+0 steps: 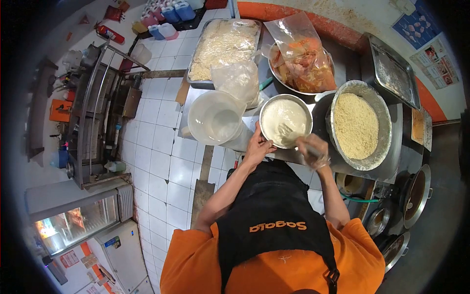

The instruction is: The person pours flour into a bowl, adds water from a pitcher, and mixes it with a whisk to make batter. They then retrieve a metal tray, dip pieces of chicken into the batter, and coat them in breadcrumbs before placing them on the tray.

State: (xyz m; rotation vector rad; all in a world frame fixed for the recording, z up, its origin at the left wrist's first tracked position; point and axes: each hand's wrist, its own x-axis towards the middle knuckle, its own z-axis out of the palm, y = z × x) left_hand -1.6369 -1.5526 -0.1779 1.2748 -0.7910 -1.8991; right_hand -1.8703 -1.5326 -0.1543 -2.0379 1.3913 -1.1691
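A round metal bowl (pixel 263 131) of pale, creamy batter (pixel 284 111) stands at the table's near edge. My left hand (pixel 257 149) grips its lower left side, fingers against the wall and rim. In my right hand (pixel 313 151), at the bowl's lower right, is a whisk (pixel 288 133) with its wires dipped in the batter. Its handle is mostly hidden by my fingers, and clear plastic shows around that hand. Left of the bowl stands a translucent pitcher (pixel 215 117) with clear liquid. To the right sits a large metal basin (pixel 387 130) of yellowish crumbs (pixel 356 126).
Behind are a tray (pixel 199 84) of pale crumbly food, a bag of white powder (pixel 237 81) and a bowl of meat pieces under a plastic bag (pixel 308 59). An empty-looking metal pan (pixel 394 68) leans at the back right. Several woks (pixel 416 196) line the right.
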